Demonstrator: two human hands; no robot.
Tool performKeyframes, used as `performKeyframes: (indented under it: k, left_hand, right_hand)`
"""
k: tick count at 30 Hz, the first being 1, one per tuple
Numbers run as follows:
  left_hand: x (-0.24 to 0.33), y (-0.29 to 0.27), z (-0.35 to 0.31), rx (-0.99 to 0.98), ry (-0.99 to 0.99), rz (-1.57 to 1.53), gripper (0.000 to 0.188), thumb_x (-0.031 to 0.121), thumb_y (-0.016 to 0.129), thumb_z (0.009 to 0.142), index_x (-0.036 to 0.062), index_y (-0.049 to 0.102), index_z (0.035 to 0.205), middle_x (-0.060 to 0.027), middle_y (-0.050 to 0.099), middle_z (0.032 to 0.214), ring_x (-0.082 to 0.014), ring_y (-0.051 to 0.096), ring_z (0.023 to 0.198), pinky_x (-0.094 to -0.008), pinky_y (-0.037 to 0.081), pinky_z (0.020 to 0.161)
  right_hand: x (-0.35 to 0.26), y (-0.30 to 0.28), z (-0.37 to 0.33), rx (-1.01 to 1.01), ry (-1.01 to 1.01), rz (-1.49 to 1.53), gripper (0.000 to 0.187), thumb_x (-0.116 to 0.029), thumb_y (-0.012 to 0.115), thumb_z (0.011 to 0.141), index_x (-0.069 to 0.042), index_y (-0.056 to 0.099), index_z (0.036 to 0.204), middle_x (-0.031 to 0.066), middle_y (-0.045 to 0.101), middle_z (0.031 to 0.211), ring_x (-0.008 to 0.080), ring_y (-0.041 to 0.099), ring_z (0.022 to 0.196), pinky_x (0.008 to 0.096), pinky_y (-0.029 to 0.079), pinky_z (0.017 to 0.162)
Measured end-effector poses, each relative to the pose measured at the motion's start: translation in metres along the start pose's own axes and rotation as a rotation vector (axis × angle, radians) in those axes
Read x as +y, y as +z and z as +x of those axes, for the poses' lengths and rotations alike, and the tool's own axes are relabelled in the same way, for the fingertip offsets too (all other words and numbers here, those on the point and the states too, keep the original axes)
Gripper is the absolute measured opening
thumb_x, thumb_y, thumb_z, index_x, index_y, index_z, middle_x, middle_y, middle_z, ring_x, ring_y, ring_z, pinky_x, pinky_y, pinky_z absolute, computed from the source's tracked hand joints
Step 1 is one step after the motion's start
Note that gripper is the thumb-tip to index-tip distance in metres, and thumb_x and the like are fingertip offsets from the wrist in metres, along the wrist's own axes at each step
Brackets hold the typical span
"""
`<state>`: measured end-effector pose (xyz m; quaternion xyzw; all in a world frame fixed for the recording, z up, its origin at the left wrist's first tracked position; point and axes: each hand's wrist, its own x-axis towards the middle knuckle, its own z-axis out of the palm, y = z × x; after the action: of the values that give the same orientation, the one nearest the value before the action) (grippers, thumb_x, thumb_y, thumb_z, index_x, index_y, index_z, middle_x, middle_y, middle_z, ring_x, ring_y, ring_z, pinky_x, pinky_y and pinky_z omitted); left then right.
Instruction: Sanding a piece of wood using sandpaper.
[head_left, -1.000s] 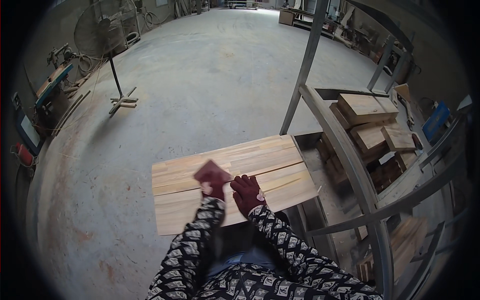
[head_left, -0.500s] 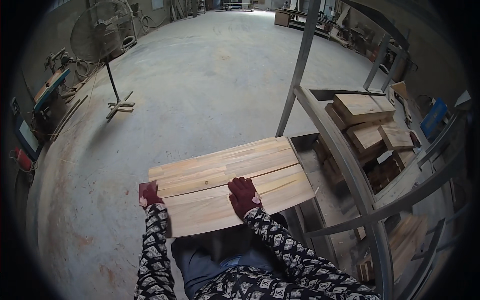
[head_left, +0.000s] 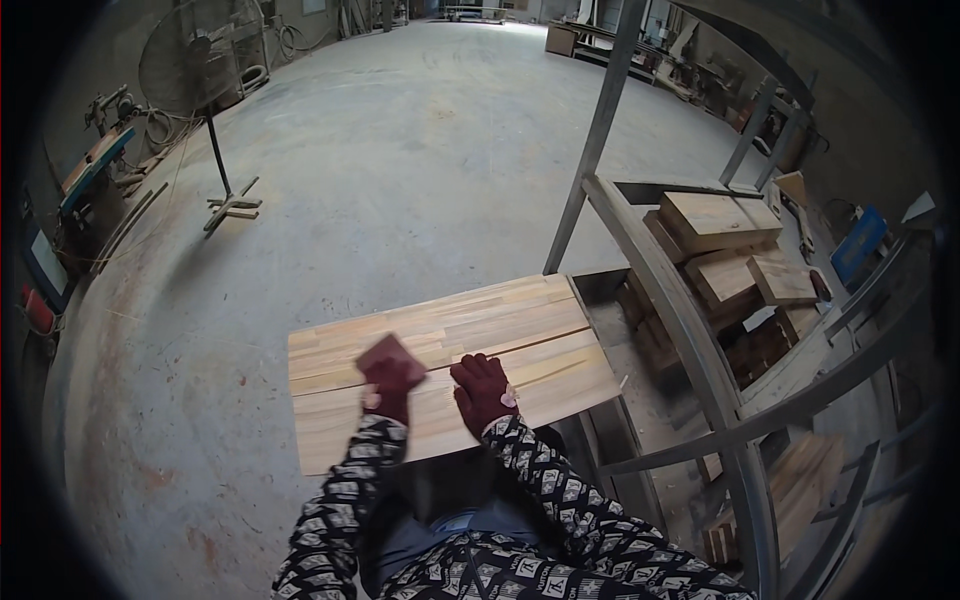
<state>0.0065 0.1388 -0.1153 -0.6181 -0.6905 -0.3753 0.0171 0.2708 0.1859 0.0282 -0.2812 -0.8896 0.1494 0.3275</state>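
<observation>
Across my lap lies a pale panel of joined wood strips (head_left: 530,392), with a dark seam running along its length. My left hand (head_left: 388,385), in a dark red knitted glove, is closed on a reddish-brown square of sandpaper (head_left: 392,352) over the panel's left half. Motion blurs that hand, so whether the paper touches the wood cannot be made out. My right hand (head_left: 484,390), gloved the same way, rests palm down on the middle of the panel near the seam. Its fingers are stretched out and hold nothing.
A metal frame (head_left: 690,310) rises close on my right, with several wooden blocks (head_left: 720,220) stacked inside it. More wood pieces (head_left: 800,490) lie low at the right. A pedestal fan (head_left: 205,70) stands on the concrete floor (head_left: 400,180) at the far left.
My left hand has moved right with the sandpaper, from the panel's left edge toward its middle. My right hand stays at the same spot on the wood.
</observation>
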Motion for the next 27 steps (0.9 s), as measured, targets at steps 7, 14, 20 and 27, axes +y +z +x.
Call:
performKeyframes:
  k: [7, 14, 20, 27]
  left_hand:
    - [-0.137, -0.099, 0.018, -0.012, -0.597, 0.779, 0.030, 0.042, 0.066, 0.099, 0.0138, 0.070, 0.109, -0.0147, 0.069, 0.107, -0.0365, 0.068, 0.095, -0.0552, 0.053, 0.087]
    - [0.038, 0.033, 0.071, 0.024, 0.100, 0.518, 0.021, 0.029, 0.059, 0.098, 0.0141, 0.069, 0.109, -0.0131, 0.069, 0.117, -0.0368, 0.067, 0.105, -0.0546, 0.051, 0.096]
    - [0.092, 0.016, 0.042, -0.100, 0.282, 0.172, 0.025, 0.016, 0.069, 0.084, 0.0139, 0.069, 0.109, -0.0141, 0.066, 0.107, -0.0380, 0.065, 0.108, -0.0515, 0.051, 0.094]
    - [-0.050, -0.085, 0.030, -0.294, -0.286, 0.564, 0.027, 0.025, 0.074, 0.089, 0.0150, 0.071, 0.114, -0.0132, 0.070, 0.103, -0.0357, 0.069, 0.101, -0.0542, 0.050, 0.099]
  right_hand:
    - [-0.003, -0.001, 0.004, 0.002, 0.019, -0.050, 0.035, -0.011, 0.071, 0.083, -0.003, 0.061, 0.115, 0.0158, 0.062, 0.115, 0.0364, 0.055, 0.113, 0.0500, 0.044, 0.098]
    - [-0.001, 0.000, 0.003, -0.031, 0.030, -0.037, 0.032, -0.012, 0.071, 0.083, -0.003, 0.062, 0.113, 0.0166, 0.062, 0.118, 0.0371, 0.055, 0.114, 0.0503, 0.043, 0.100]
    - [-0.003, 0.000, -0.002, -0.061, 0.066, -0.023, 0.027, -0.010, 0.070, 0.083, -0.005, 0.066, 0.110, 0.0176, 0.068, 0.118, 0.0414, 0.055, 0.119, 0.0541, 0.042, 0.107]
    - [-0.003, -0.005, 0.003, -0.062, -0.020, 0.036, 0.032, -0.007, 0.069, 0.084, -0.004, 0.063, 0.115, 0.0138, 0.065, 0.125, 0.0361, 0.056, 0.119, 0.0497, 0.044, 0.104]
